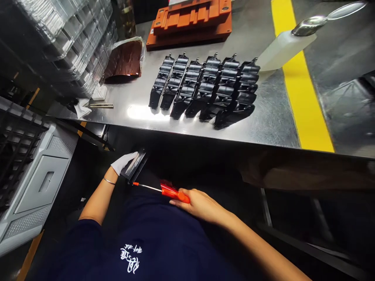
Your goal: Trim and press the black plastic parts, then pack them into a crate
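My left hand [124,162], in a white glove, grips a dark flat-sided part [136,167] in front of my body, below the table edge. My bare right hand [191,202] is closed around a red-handled tool [171,192] with a thin metal shaft and an orange-red tip. The tip points left and lies close to the lower end of the dark part; whether they touch I cannot tell. Above both hands, on the metal table [272,113], several ribbed black moulded parts [209,84] lie side by side in a slanting row.
An orange fixture [190,23] stands at the back. To its left are a brown film sheet [124,58] and stacked, wrapped trays [76,43]. A white bottle [285,48] with a metal top stands beside yellow tape [304,86]. A grey crate [41,179] is at left.
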`<state>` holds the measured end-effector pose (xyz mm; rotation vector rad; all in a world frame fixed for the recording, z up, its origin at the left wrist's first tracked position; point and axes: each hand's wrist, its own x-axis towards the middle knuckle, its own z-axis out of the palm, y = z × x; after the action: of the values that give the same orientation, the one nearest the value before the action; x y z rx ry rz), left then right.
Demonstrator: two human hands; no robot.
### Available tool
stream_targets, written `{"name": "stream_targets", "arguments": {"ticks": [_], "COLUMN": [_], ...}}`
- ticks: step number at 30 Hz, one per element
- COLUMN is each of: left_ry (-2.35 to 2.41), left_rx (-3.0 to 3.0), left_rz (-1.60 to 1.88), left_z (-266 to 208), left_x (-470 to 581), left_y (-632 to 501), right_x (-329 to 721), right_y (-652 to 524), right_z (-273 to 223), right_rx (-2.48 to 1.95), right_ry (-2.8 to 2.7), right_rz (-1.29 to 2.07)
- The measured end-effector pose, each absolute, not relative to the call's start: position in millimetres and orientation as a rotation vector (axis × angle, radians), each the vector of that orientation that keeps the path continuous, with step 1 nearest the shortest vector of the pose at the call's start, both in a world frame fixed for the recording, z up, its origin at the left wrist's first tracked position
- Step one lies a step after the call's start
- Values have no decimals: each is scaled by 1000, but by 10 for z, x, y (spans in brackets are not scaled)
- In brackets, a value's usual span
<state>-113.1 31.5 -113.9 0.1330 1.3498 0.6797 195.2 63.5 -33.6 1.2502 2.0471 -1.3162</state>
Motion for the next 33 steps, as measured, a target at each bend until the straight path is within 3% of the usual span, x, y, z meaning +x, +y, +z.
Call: {"name": "stream_targets", "arguments": {"ticks": [3,8,12,15,20,26,33], "left_ry": [1367,1419,1386,1425,1529,1961,1694], "left_rx": [149,144,232,337,764,1579,1679], "left_rz": [683,759,736,754,674,280,532], "left_z": [-1146,-1162,-1131,-1090,-1011,-1088,-1149], "left_x": [-1162,-1251,-1285,-1312,-1266,-1148,-1331], "left_y": [283,219,220,241,296,371,271], "right_x": [1951,1911,1900,1921,1986,2031,2121], "right_y": [669,685,688,699,735,677,707], "right_z": [-365,-382,-409,-422,-465,-511,-544], "right_rx": [1525,1219,1443,1333,1564,1463,1532], "right_ry": [1999,2045,2009,2028,1982,2020,1979], "right_rz": [-1179,-1305,-1186,-1305,-1234,-1402,-1409]}}
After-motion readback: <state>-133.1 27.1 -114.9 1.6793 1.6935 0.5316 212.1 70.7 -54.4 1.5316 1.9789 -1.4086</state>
